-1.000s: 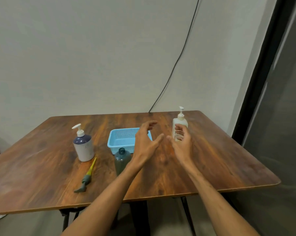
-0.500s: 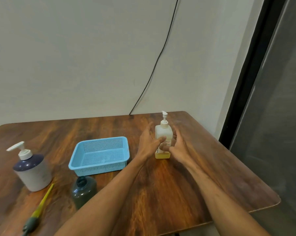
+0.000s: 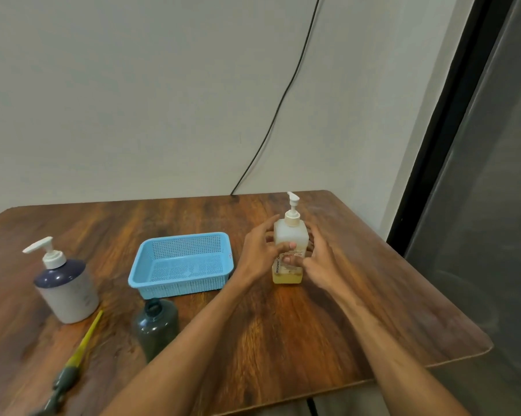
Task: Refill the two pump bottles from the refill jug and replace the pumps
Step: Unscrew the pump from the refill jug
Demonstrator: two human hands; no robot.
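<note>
A clear square pump bottle [image 3: 289,237] with a little yellow liquid at its bottom and a white pump stands upright on the wooden table [image 3: 283,325], right of centre. My left hand [image 3: 260,252] grips its left side, thumb across the front label. My right hand [image 3: 320,261] holds its right side, thumb on the front. A round white pump bottle [image 3: 65,288] with a dark blue shoulder stands at the left. A dark grey refill jug [image 3: 157,328] with a looped cap stands near the front, partly behind my left forearm.
A light blue perforated basket [image 3: 182,262] sits between the two pump bottles. A yellow and grey funnel-like tool [image 3: 73,358] lies at the front left. A black cable hangs down the wall to the table's far edge. A dark glass panel is at the right.
Both hands reached forward from mid-table and closed around the clear pump bottle. The view has moved closer and shifted right.
</note>
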